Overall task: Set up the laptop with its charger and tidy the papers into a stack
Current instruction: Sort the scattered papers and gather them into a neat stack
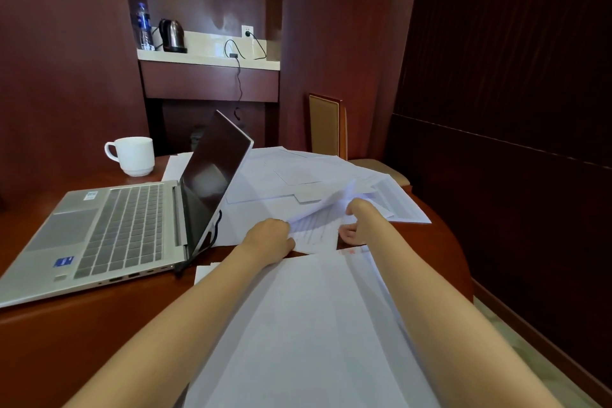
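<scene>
An open silver laptop point(109, 228) sits on the wooden table point(66, 341) at the left, screen dark. A black charger cable point(239, 76) runs from a wall socket point(247, 31) down behind the laptop, and a cable end lies at its right hinge side. Loose white papers point(298, 175) are spread across the table's far right. A printed sheet point(314, 228) is lifted between my hands: my left hand point(270, 240) grips its left edge, my right hand point(359, 220) grips its right side. A pile of white sheets point(308, 325) lies under my forearms.
A white mug point(134, 156) stands at the table's far left. A shelf at the back carries a kettle point(173, 36) and a water bottle point(143, 26). A padded chair point(328, 126) stands behind the papers. Dark wood panels close the right side.
</scene>
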`<state>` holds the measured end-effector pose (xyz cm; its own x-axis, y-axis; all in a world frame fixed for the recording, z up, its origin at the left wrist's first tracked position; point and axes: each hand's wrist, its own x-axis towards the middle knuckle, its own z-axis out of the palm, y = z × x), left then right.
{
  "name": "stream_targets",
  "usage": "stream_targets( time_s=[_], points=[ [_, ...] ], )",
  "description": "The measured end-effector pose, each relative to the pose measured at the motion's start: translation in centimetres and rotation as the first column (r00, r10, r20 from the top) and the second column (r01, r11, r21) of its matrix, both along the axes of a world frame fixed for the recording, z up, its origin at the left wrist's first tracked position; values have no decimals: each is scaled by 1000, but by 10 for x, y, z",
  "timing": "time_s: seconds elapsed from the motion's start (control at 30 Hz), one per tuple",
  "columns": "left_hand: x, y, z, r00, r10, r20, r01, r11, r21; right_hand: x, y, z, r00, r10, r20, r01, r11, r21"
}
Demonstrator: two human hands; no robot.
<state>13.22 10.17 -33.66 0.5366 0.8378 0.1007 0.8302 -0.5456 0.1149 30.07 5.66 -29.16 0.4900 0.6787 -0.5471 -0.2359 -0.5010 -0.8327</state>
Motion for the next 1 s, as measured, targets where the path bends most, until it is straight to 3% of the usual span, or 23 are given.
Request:
stream_targets(
  time_s=[0.13,0.27,0.4,0.5,0.67,0.8,0.9,1.0],
  points=[
    [-3,0,3,1000,-10,-23,10,999,31,-9,-2,2,966,153,209,-131,985,-114],
    [-5,-3,5,999,-30,-34,33,996,83,-23,-4,3,916,268,299,-227,960,-165],
    [-6,-1,5,999,-32,4,31,997,67,-29,3,1,934,256,248,-279,959,59],
    [-8,-2,7,999,-32,26,31,999,41,-28,5,-4,953,245,176,-267,957,114],
    [-8,-5,8,1000,-26,3,26,999,42,-33,7,-6,867,365,338,-313,928,-199],
    [-7,-9,14,999,-26,19,24,996,90,-36,3,-8,886,290,363,-289,956,-58],
    [-10,-8,25,987,0,159,-15,996,90,-23,-3,-5,958,210,197,-247,951,187],
    [-16,-10,33,956,-33,292,-6,991,131,0,-16,-1,951,283,127,-304,932,196]
  ],
)
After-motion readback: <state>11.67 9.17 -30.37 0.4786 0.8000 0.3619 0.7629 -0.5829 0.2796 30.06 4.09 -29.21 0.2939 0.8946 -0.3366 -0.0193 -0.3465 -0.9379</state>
